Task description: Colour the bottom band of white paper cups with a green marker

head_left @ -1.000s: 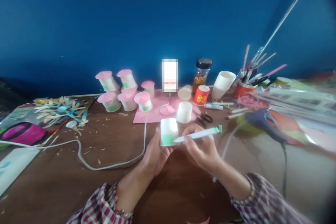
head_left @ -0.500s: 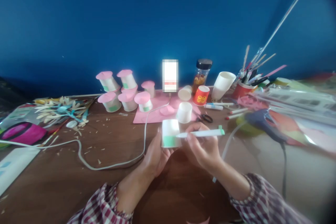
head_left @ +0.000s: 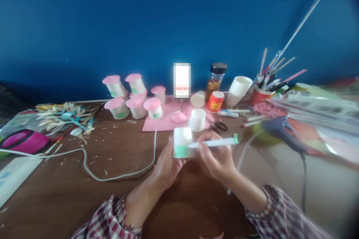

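Note:
My left hand (head_left: 168, 166) grips a white paper cup (head_left: 183, 136) from the left and below. A green patch is coloured on the cup's lower part. In my right hand (head_left: 217, 157) is a marker (head_left: 220, 142) with a white barrel and a green end, held in a pinch. The marker's tip meets the right edge of the green patch. Just behind, another white paper cup (head_left: 197, 119) rests by a pink paper sheet (head_left: 148, 125). At the back left stand several paper cups with pink paper tops (head_left: 117, 104) and green patches, some stacked.
A white cable (head_left: 117, 177) winds across the brown table. Scissors (head_left: 220, 126), a red cup (head_left: 215, 102) and a lidded bottle (head_left: 217, 74) are behind my right hand. A glue gun (head_left: 280, 130) lies at right. Wood sticks and shavings (head_left: 66, 115) lie at left.
The marker and my right hand have shifted very slightly left. The cup is in nearly the same place, and my left hand is almost still.

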